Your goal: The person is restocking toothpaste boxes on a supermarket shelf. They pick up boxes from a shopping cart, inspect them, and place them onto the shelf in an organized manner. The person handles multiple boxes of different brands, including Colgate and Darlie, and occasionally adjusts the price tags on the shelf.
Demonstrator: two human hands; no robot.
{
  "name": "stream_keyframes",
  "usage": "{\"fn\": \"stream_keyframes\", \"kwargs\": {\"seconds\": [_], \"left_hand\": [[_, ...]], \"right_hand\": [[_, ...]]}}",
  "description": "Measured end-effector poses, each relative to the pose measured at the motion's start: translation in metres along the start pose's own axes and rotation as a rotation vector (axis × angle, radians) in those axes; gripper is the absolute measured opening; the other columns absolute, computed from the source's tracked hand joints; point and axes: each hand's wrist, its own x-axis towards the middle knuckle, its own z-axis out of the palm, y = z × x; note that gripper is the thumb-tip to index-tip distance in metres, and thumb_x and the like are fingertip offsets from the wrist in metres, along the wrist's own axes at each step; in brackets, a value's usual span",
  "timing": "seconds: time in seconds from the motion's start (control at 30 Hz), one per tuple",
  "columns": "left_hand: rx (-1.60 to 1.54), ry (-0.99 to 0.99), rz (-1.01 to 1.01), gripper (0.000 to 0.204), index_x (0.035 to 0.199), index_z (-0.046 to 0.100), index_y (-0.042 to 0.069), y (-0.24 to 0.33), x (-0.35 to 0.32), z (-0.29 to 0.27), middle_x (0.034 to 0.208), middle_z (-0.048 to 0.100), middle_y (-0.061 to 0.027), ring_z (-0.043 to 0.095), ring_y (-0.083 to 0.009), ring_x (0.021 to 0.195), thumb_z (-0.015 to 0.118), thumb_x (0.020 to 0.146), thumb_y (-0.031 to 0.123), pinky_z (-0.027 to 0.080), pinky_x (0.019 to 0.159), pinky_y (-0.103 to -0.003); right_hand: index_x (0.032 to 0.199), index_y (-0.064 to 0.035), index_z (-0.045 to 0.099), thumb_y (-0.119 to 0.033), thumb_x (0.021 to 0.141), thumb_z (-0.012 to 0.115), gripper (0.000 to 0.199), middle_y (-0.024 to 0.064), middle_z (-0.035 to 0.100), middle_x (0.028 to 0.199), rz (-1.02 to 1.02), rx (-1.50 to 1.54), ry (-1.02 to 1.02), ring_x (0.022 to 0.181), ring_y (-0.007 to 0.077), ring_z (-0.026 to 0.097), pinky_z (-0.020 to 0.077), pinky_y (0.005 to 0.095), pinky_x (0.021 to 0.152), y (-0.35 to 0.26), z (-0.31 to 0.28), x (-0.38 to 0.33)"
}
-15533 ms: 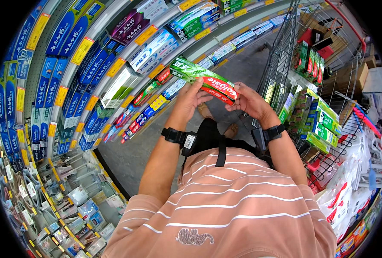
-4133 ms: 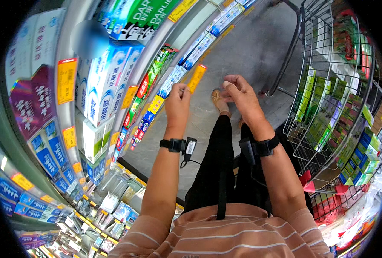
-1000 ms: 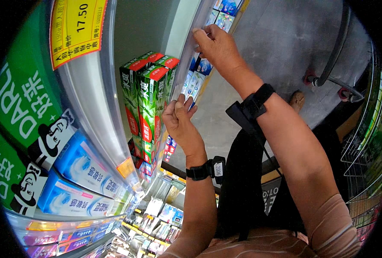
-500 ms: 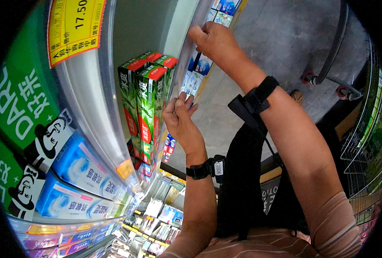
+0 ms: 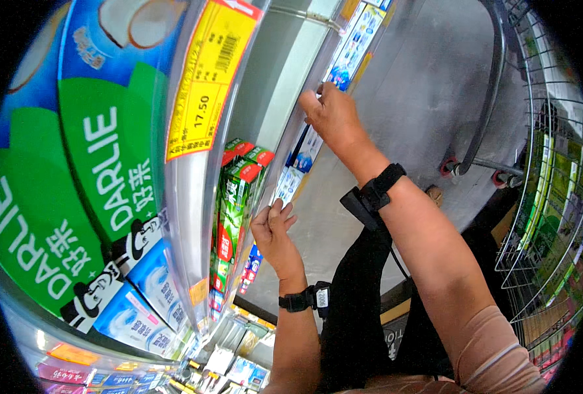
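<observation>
My left hand (image 5: 277, 241) is beside the front edge of a shelf (image 5: 275, 85), close to a stack of green and red toothpaste boxes (image 5: 234, 207). Its fingers are loosely stretched and apart, and nothing shows in them. Farther along the same edge, my right hand (image 5: 337, 118) is closed, with thumb and fingers curled in at the shelf's front strip. Whatever it may hold is hidden. Below and beyond this edge, a row of blue and white boxes (image 5: 353, 49) shows on a lower level.
Large green and blue toothpaste boxes (image 5: 117, 151) fill the upper shelf at left, behind a yellow price label (image 5: 206, 79). A wire shopping cart (image 5: 534, 197) is at right, its wheel (image 5: 449, 166) on the grey floor (image 5: 413, 85). More packages (image 5: 245, 371) hang at the bottom.
The view has shifted, so the shelf and both hands appear lower in the picture. Both hands keep much the same pose beside the shelf edge.
</observation>
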Motion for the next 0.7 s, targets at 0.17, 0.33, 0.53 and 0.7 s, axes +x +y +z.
{"fn": "stream_keyframes", "kwargs": {"seconds": [0.17, 0.33, 0.53, 0.7], "left_hand": [[-0.019, -0.007, -0.019, 0.038, 0.121, 0.045, -0.004, 0.003, -0.001, 0.004, 0.120, 0.060, -0.0251, 0.065, -0.0316, 0.103, 0.057, 0.098, 0.024, 0.057, 0.081, -0.037], [-0.031, -0.007, -0.027, 0.036, 0.120, 0.046, -0.003, 0.002, -0.003, 0.006, 0.120, 0.060, -0.0243, 0.065, -0.0313, 0.103, 0.055, 0.099, 0.024, 0.057, 0.082, -0.037], [-0.033, -0.040, 0.005, 0.023, 0.114, 0.047, -0.003, 0.008, -0.002, 0.013, 0.118, 0.062, -0.0212, 0.067, -0.0269, 0.100, 0.052, 0.100, 0.014, 0.057, 0.077, -0.032], [0.002, -0.042, -0.004, 0.032, 0.117, 0.046, -0.002, 0.006, -0.002, 0.010, 0.119, 0.061, -0.0230, 0.066, -0.0307, 0.102, 0.053, 0.099, 0.023, 0.056, 0.081, -0.036]], "right_hand": [[0.094, 0.0119, 0.060, -0.032, 0.087, 0.059, 0.045, 0.0309, 0.064, 0.075, -0.043, 0.142, 0.113, 0.075, 0.0426, 0.067, 0.0534, 0.0468, 0.068, 0.013, -0.010, 0.030], [0.093, 0.0099, 0.063, -0.030, 0.088, 0.057, 0.040, 0.0215, 0.066, 0.070, 0.080, 0.300, -0.040, 0.063, 0.0270, 0.069, 0.0539, 0.0371, 0.059, -0.010, -0.033, 0.036], [0.077, 0.0085, 0.063, -0.029, 0.088, 0.057, 0.039, 0.0170, 0.065, 0.065, 0.052, 0.200, -0.004, 0.057, 0.0237, 0.067, 0.0523, 0.0349, 0.053, 0.004, -0.041, 0.056], [0.083, 0.0089, 0.062, -0.034, 0.091, 0.055, 0.044, 0.0157, 0.065, 0.066, 0.048, 0.280, 0.005, 0.057, 0.0232, 0.067, 0.0531, 0.0355, 0.053, -0.012, -0.051, 0.062]]}}
